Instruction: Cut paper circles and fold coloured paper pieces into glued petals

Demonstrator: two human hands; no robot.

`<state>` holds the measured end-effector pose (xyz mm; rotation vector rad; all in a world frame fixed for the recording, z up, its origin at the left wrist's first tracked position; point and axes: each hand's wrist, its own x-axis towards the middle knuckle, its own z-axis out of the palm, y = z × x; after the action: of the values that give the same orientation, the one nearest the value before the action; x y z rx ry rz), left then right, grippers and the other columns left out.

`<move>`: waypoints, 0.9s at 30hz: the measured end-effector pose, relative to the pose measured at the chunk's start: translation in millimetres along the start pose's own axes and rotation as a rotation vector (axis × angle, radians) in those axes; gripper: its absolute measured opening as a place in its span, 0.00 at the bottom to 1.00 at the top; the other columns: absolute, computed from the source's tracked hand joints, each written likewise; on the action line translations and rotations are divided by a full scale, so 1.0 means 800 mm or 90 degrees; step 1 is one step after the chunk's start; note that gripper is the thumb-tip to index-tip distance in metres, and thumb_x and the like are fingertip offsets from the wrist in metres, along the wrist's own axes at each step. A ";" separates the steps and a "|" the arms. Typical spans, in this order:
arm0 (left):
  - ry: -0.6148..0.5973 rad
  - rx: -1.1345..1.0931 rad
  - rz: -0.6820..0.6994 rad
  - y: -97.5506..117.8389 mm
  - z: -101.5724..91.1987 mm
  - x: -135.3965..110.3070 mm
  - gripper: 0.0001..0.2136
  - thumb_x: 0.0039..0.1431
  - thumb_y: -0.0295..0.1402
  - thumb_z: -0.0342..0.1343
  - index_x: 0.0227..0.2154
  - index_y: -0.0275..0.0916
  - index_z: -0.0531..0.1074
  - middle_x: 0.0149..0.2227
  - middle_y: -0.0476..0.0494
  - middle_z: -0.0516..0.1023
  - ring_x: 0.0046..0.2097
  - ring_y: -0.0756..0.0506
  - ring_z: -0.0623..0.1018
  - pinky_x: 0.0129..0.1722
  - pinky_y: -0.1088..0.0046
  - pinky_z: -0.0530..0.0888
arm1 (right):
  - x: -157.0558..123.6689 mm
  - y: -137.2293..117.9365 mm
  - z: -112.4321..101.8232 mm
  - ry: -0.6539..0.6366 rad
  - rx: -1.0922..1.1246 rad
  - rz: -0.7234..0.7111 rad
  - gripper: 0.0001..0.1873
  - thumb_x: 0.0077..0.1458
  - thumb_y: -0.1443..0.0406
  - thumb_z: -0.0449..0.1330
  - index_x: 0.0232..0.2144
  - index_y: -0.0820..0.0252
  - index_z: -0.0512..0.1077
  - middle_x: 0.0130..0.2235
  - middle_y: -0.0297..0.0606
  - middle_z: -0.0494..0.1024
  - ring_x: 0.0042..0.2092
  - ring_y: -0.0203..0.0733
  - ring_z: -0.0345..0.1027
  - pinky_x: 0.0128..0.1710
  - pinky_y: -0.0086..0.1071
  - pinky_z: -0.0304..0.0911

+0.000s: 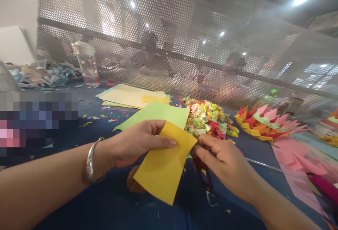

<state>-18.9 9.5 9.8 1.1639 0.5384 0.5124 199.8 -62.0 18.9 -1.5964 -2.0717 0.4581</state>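
My left hand (pixel 137 142) pinches a yellow paper sheet (pixel 165 166) by its upper edge, thumb on top, and holds it just above the dark blue table (pixel 105 202). A silver bangle sits on that wrist. My right hand (pixel 224 163) is curled at the sheet's right edge, fingers wrapped round dark red scissors (pixel 202 172) whose handles show below the fingers. The blades are hidden behind the hand and the paper.
A green sheet (pixel 158 115) and a stack of pale yellow sheets (pixel 132 96) lie behind my hands. A heap of coloured paper scraps (pixel 208 117), folded spiky paper pieces (pixel 266 122), pink sheets (pixel 295 159), a plastic jar (pixel 87 63) and a perforated metal screen (pixel 185 47) with people behind it surround them.
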 end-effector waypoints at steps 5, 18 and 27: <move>0.002 -0.057 -0.025 -0.015 0.019 0.001 0.07 0.53 0.30 0.65 0.33 0.37 0.73 0.31 0.46 0.80 0.31 0.48 0.79 0.32 0.74 0.75 | -0.003 -0.009 0.016 -0.010 0.117 -0.011 0.13 0.63 0.60 0.51 0.26 0.57 0.63 0.26 0.31 0.68 0.28 0.37 0.61 0.26 0.29 0.58; 0.042 -0.091 0.023 -0.011 0.022 0.000 0.10 0.51 0.31 0.66 0.36 0.37 0.74 0.34 0.43 0.81 0.33 0.46 0.80 0.36 0.70 0.76 | -0.003 -0.012 0.040 0.021 0.572 0.094 0.17 0.63 0.51 0.53 0.33 0.56 0.69 0.24 0.30 0.69 0.24 0.34 0.64 0.22 0.25 0.60; 0.030 -0.078 0.022 -0.014 0.023 -0.004 0.10 0.52 0.31 0.66 0.37 0.36 0.74 0.35 0.41 0.81 0.33 0.46 0.80 0.34 0.72 0.75 | -0.009 -0.011 0.047 -0.021 0.628 0.185 0.18 0.63 0.53 0.53 0.27 0.58 0.66 0.20 0.25 0.59 0.20 0.28 0.47 0.16 0.22 0.43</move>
<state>-8.6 -8.7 5.2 1.0476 0.5217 0.5958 173.5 -70.1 -8.6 -1.2292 -1.2437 1.3498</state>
